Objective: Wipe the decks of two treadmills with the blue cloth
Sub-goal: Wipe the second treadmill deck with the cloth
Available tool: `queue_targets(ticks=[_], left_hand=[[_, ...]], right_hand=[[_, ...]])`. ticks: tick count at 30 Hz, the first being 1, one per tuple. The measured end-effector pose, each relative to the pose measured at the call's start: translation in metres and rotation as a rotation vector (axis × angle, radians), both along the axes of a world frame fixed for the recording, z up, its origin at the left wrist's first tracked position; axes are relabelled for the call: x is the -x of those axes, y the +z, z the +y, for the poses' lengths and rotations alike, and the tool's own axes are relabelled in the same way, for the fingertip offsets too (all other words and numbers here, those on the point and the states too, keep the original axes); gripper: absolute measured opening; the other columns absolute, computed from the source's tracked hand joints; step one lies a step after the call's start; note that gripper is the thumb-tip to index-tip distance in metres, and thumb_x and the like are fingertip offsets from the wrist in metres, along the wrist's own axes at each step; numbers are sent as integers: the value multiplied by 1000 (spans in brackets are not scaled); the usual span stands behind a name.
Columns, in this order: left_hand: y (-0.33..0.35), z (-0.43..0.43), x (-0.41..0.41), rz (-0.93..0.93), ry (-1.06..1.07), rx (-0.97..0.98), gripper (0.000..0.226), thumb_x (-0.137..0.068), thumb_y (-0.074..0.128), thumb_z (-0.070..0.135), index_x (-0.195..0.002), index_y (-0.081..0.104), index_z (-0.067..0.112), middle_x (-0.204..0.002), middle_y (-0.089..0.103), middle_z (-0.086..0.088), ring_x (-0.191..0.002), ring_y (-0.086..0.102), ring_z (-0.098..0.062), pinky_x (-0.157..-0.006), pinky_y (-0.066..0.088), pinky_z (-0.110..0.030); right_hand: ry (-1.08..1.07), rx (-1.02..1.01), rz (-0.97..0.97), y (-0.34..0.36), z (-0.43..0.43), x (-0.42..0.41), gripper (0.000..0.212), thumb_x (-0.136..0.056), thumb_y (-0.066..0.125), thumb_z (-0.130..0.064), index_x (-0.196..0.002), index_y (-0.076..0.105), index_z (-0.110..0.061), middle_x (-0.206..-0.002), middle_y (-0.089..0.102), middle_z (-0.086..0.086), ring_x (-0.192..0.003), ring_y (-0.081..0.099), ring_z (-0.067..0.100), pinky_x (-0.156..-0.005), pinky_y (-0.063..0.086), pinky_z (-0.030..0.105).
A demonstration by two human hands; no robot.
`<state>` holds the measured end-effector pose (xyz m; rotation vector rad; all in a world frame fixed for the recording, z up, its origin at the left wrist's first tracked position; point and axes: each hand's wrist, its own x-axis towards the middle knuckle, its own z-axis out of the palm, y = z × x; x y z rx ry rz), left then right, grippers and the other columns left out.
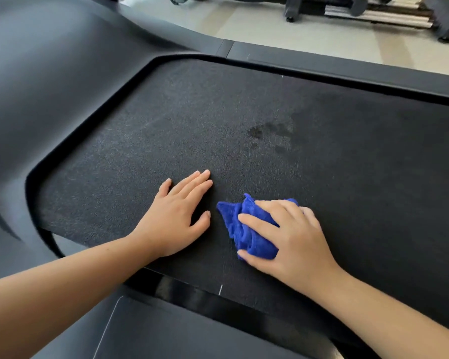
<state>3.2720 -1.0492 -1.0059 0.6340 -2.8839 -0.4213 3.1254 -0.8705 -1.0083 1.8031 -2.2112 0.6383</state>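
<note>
Blue microfibre cloth [246, 229], bunched into a rough wad, lies on the near half of the black grainy treadmill deck [153, 120], pinned beneath the right hand [289, 234]. That hand grasps it: the forefinger lies across the top of the wad, the thumb hooks round its near edge, and the palm bears down. The wad's long axis runs near to far, with a loose flap poking out on the left.

The left hand [176, 216] lies flat on the deck just to the left of the cloth, fingers straight and together, holding nothing. A narrow strip of bare deck keeps it apart from the cloth, and it looks to be bracing the person's weight.

What the next stroke turns on is the cluster of dark damp blotches [270, 133] on the deck. It sits farther out than the cloth, almost straight ahead of the right hand and well apart from it. The right hand is the nearer of the two and already has the cloth, so a push away from the body, toward the smooth black far side rail [347, 67], would probably carry the wad over those marks.
</note>
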Motion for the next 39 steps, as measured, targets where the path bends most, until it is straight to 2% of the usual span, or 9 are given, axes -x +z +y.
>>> queue_targets(ticks=[4,8,12,15,18,20,25,29,39], left_hand=[[0,-1,0,-4,-5,6,73,-78,19,53,-142,32,22,-152,15,15,-137,6,3,-111,0,-34],[0,-1,-1,-1,-13,4,74,-78,18,55,-143,31,23,-151,15,16,-137,6,2,-111,0,-35],[3,-2,2,26,-22,59,70,-78,24,51,-135,45,16,-147,35,4,-135,30,-14,-109,18,-42],[5,-15,18,19,-61,150,61,-80,34,45,-119,55,4,-126,55,-12,-117,50,-31,-99,36,-43],[10,-40,47,9,-16,146,73,-80,27,51,-131,44,3,-136,45,-15,-133,33,-32,-106,25,-48],[15,-60,75,-54,20,112,79,-80,20,55,-143,27,7,-151,24,-10,-142,12,-25,-111,11,-48],[5,-81,119,-212,-50,123,84,-74,2,60,-148,4,19,-155,-5,3,-142,-8,-12,-113,-1,-44],[-2,-84,116,-169,-63,88,81,-77,5,60,-148,6,23,-151,-9,11,-138,-13,-4,-112,-3,-42],[0,-83,114,-157,-75,48,68,-88,27,51,-148,14,23,-156,4,7,-142,-4,-9,-113,1,-42]], right_hand=[[-164,-45,-9,2,-43,38,56,-70,47,-66,-106,70,-29,-110,64,3,-97,60,30,-78,45,44],[-414,-203,-99,7,-80,64,57,-78,53,-65,-124,59,-33,-127,53,1,-115,45,29,-91,34,45],[-234,-63,-34,3,-40,32,59,-71,44,-65,-110,68,-27,-113,62,5,-101,58,31,-80,43,47],[-86,-27,-10,-3,-10,19,57,-73,47,-63,-111,69,-27,-115,64,4,-103,61,29,-80,48,47],[-69,-25,-15,-3,-19,33,57,-72,47,-65,-110,69,-29,-116,64,2,-101,61,28,-79,48,46],[-126,-47,-27,-3,-36,46,57,-72,46,-66,-110,69,-30,-115,64,1,-101,61,27,-79,48,47],[-279,-80,-18,-5,-85,95,59,-71,41,-68,-108,69,-31,-111,65,0,-95,61,28,-76,47,47],[-289,-70,-23,-5,-121,143,62,-71,40,-69,-111,68,-30,-114,64,3,-97,58,30,-76,43,46],[-326,-218,-72,4,-211,270,59,-81,51,-65,-132,49,-36,-137,44,-1,-123,37,26,-98,29,44]])
